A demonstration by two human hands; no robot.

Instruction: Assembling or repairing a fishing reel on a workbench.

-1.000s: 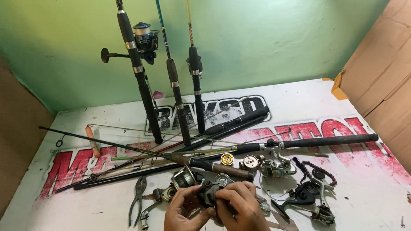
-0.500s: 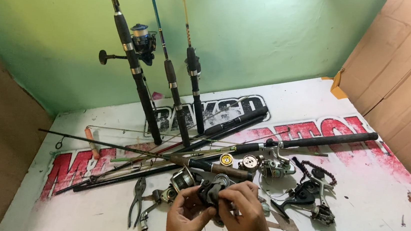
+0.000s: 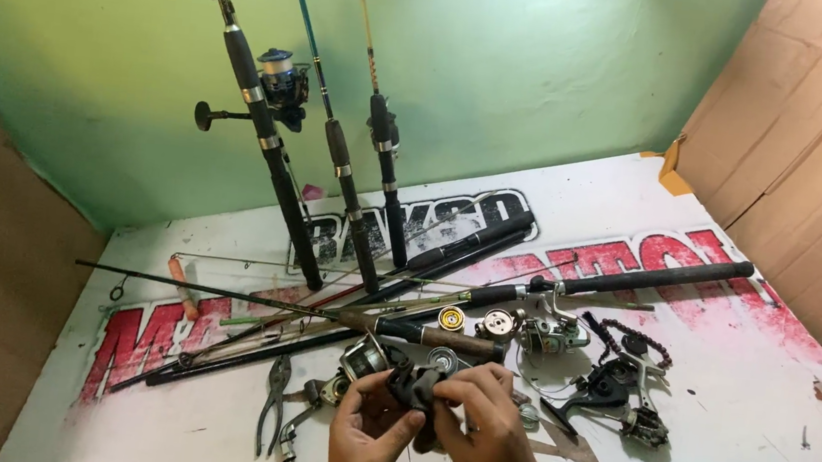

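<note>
Both my hands meet low in the middle of the view, over the front of a white board with red and black lettering [image 3: 737, 393]. My left hand [image 3: 365, 443] and my right hand [image 3: 487, 434] together grip a small dark reel part [image 3: 413, 387], fingers wrapped around it. Just beyond my fingers lie several reel parts: a gold spool [image 3: 451, 318], a silver spool [image 3: 498, 323] and a silver reel body [image 3: 550, 335]. A dark reel frame with handle [image 3: 612, 391] lies to the right of my right hand.
Three fishing rods lean upright against the green wall; the left one carries a spinning reel [image 3: 280, 83]. Several more rods [image 3: 628, 277] lie across the board. Pliers [image 3: 272, 399] lie left of my hands. Cardboard sheets [image 3: 821, 150] stand on the right and left.
My hands have kept hold of the dark part and shifted their fingers slightly around it. The view has tilted a little; nothing on the board has moved.
</note>
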